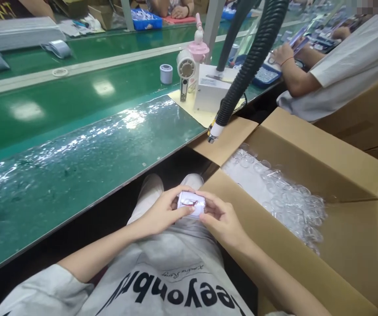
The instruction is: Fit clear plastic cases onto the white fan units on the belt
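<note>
Above my lap, both hands grip a small pale lavender cylindrical housing (191,202), turned on its side. In its near side is an opening with red and dark wires and a light-coloured part. My left hand (162,213) is closed around the left end, its thumb at the opening. Fingers of my right hand (223,215) pinch the other end, where something clear and shiny seems to sit; I cannot make it out exactly. To the right stands an open cardboard box (347,237) holding many clear round plastic pieces (287,202).
A black flexible hose (246,70) with a metal tip hangs over the box's corner. On the green bench (116,153) stand a white handheld fan (185,72), a pink bottle (198,46) and a white cylinder (166,74). A co-worker's arm (294,74) is at right.
</note>
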{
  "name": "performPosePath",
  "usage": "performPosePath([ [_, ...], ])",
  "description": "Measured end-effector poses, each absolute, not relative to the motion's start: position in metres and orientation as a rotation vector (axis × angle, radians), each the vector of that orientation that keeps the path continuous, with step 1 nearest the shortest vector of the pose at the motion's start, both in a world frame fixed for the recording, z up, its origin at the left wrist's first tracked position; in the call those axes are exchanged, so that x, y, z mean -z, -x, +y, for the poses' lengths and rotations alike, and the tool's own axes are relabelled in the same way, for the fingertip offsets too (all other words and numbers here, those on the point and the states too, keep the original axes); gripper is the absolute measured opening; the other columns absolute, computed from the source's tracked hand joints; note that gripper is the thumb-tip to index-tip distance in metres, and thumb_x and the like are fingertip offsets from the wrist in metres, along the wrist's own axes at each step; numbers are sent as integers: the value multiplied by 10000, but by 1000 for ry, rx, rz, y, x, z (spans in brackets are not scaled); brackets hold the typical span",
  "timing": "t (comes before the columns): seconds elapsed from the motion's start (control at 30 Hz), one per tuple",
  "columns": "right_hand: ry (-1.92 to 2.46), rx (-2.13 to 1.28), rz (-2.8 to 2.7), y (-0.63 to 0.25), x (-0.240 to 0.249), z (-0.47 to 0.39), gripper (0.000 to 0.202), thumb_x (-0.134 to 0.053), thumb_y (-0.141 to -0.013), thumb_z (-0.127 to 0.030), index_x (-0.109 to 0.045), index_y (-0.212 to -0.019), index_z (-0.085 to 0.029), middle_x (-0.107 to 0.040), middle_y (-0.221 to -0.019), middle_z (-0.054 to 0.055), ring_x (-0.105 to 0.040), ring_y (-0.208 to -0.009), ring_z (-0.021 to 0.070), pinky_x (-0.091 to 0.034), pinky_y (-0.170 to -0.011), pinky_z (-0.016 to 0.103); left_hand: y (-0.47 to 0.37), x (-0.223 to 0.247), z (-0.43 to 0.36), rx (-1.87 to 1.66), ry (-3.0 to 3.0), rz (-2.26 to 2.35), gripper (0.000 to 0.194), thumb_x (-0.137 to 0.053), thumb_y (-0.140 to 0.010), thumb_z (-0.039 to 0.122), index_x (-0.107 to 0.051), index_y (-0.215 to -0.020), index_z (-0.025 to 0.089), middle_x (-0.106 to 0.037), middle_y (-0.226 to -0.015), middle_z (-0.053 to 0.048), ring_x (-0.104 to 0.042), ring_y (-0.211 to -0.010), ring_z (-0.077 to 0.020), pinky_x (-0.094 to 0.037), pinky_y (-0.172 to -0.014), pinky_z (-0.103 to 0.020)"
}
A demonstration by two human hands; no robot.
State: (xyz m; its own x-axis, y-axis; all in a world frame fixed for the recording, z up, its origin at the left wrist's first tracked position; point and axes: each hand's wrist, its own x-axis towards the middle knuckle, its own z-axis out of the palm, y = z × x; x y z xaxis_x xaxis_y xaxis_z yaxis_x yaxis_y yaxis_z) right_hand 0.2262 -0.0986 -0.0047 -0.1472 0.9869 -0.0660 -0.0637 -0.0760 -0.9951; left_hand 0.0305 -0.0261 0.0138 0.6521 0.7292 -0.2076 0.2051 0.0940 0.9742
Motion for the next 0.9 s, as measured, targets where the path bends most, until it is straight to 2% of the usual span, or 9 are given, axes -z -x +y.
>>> performPosePath([
  [0.1,1175,-1382,-1170,-224,5,-104,435,-773,-819,-333,-645,-1230,-279,-710,-1071,43,-684,-826,191,-583,-709,293,-24,-15,-27,-463,-1598,866,317,-602,-879,366,-599,-1151,204,-626,-998,-39,-565,-814,-157,-466,-716,-275],
  [0.2,1157,-1444,-1135,-226,6,-101,444,-789,-805,-335,-653,-1223,-269,-719,-1032,43,-690,-838,197,-592,-711,287,-13,-19,-25,-401,-1583,829,429,-634,-859,363,-559,-1256,217,-608,-1151,-71,-590,-926,-185,-492,-797,-305],
  [0.3,1076,-1560,-1051,-227,6,-96,439,-763,-833,-354,-635,-1248,-285,-704,-1137,54,-695,-872,202,-606,-703,294,-5,-20,-23,-321,-1358,679,698,-675,-837,332,-365,-1460,272,-489,-1396,-111,-569,-1160,-239,-486,-953,-374],
  [0.37,1021,-1634,-1028,-227,7,-95,456,-761,-837,-361,-624,-1268,-304,-665,-1243,56,-690,-938,216,-612,-712,304,-2,-19,-22,-275,-1240,583,760,-665,-850,286,-282,-1507,300,-440,-1464,-117,-544,-1237,-248,-469,-1007,-402],
  [0.53,981,-1678,-1050,-226,5,-95,489,-790,-816,-343,-626,-1277,-344,-625,-1324,40,-648,-1095,238,-591,-828,326,2,-15,-23,-296,-1151,538,742,-677,-839,194,-341,-1488,325,-426,-1502,-88,-529,-1282,-237,-449,-1054,-405],
  [0.63,970,-1715,-1008,-225,4,-94,498,-815,-789,-348,-643,-1257,-348,-659,-1273,36,-658,-1080,235,-581,-859,333,3,-14,-23,-299,-1152,548,756,-688,-827,195,-346,-1488,324,-423,-1507,-88,-538,-1270,-243,-468,-1027,-397],
  [0.77,990,-1791,-930,-215,13,-97,586,-823,-755,-433,-624,-1289,-300,-663,-1244,65,-666,-1057,267,-605,-794,344,-2,-6,-29,-270,-1156,605,759,-686,-818,236,-338,-1490,299,-463,-1478,-83,-563,-1223,-225,-487,-978,-346],
  [0.83,1008,-1843,-953,-214,21,-98,669,-773,-774,-527,-562,-1360,-284,-671,-1208,81,-694,-970,265,-613,-757,367,-5,-3,-32,-249,-1138,683,683,-643,-843,300,-367,-1467,275,-523,-1417,-86,-610,-1116,-201,-523,-874,-302],
  [0.9,1140,-1784,-1100,-227,28,-95,679,-650,-833,-626,-523,-1400,-275,-684,-1172,89,-711,-875,245,-611,-727,376,-1,-6,-23,-219,-1201,784,600,-625,-837,374,-449,-1394,240,-612,-1286,-87,-645,-929,-180,-534,-697,-258],
])
